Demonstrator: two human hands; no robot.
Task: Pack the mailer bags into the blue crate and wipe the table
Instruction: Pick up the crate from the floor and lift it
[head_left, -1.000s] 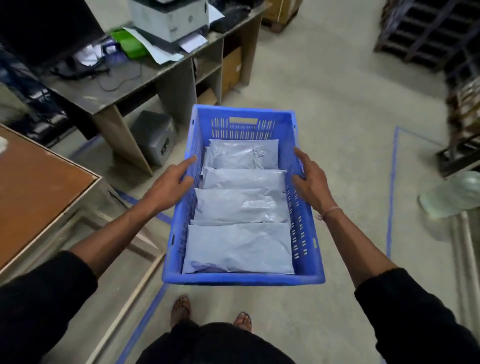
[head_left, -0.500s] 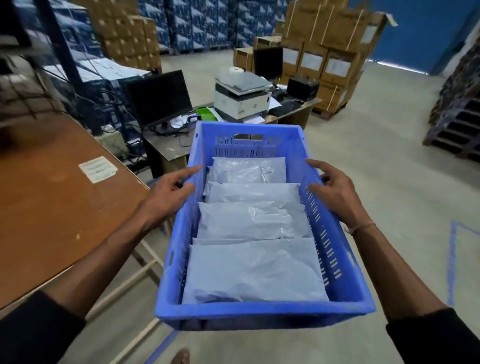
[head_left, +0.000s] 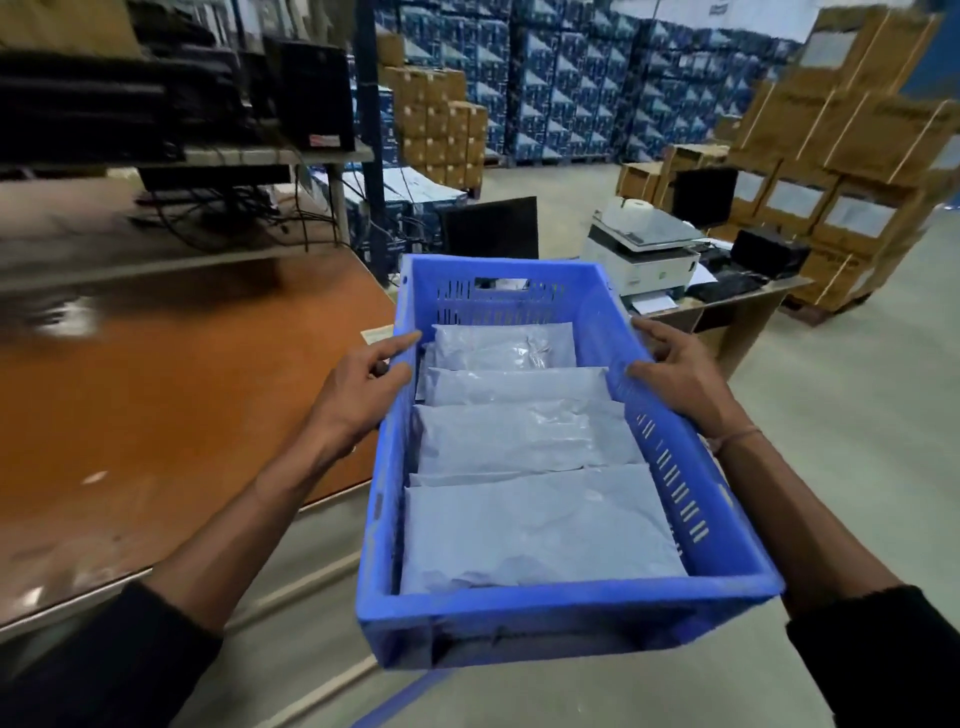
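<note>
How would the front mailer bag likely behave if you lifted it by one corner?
The front mailer bag would probably flop and sag: its skin is thin and creased. It looks padded, so likely light for its size. Its glossy film may slip in a loose grip.

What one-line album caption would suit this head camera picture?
Two hands, left and right, carry a blue crate of grey mailer bags beside a brown table.

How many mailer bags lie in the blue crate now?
4 visible in the blue crate: far bag, second bag, third bag, near bag. They overlap, so more may be hidden beneath.
</note>
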